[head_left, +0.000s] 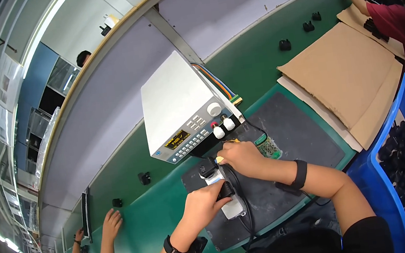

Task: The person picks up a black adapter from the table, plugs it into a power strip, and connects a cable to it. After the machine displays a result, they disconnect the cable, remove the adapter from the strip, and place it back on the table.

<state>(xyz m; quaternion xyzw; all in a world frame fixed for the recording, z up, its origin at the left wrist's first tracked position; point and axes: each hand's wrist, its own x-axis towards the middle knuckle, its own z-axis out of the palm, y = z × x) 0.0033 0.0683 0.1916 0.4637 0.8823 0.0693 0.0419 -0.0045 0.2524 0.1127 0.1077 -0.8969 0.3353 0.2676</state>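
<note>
A white power strip (233, 209) lies on the dark mat (297, 175) in front of me. My left hand (199, 208) is closed around a black power adapter (226, 190) at the strip's near half. A second black adapter (207, 167) sits at its far end. Right beside that one, my right hand (242, 158) pinches a small pale connector (219, 160) with yellow and blue on it. Its fingertips are partly hidden. A green circuit board (269, 148) rests just right of my right hand. Black cables run along the strip.
A white bench instrument (179, 106) with a lit display stands behind the strip. Loose black adapters (285, 45) dot the green bench. Cardboard sheets (345, 75) and a blue bin (375, 174) of black adapters are at right. Co-workers' arms (107, 248) reach in at left and far right.
</note>
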